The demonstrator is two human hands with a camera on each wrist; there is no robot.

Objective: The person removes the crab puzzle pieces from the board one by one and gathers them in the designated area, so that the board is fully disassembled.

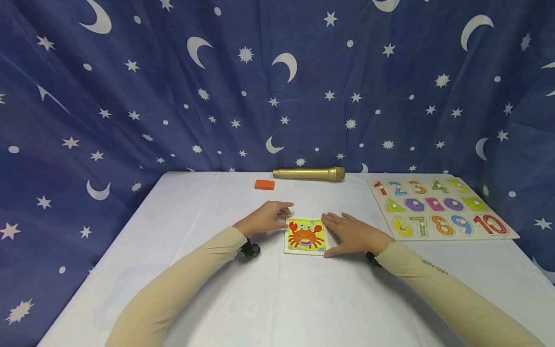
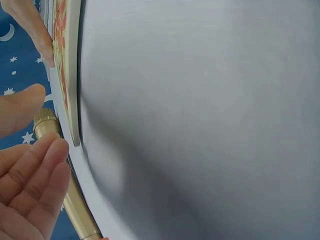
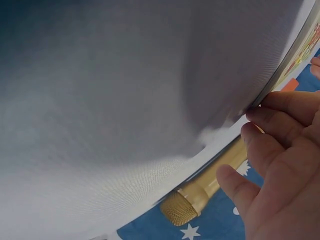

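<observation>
A small square crab puzzle (image 1: 305,237), red crab on yellow with a pale border, lies flat on the white table in the head view. My left hand (image 1: 268,218) is at its left edge, fingers loosely bent and holding nothing. In the left wrist view that thumb and fingers stand apart near the corner of the board (image 2: 73,85). On the other side my right hand (image 1: 353,234) spreads along the right edge, thumb by the near corner and fingers by the far one. The right wrist view shows its fingertips (image 3: 257,114) right at the board's edge.
A gold microphone (image 1: 309,174) lies along the table's back edge, with an orange-red block (image 1: 264,185) to its left. At the right is a wooden number and shape board (image 1: 440,209) with knobbed pieces. Behind the table hangs a blue moon-and-star cloth (image 1: 243,111).
</observation>
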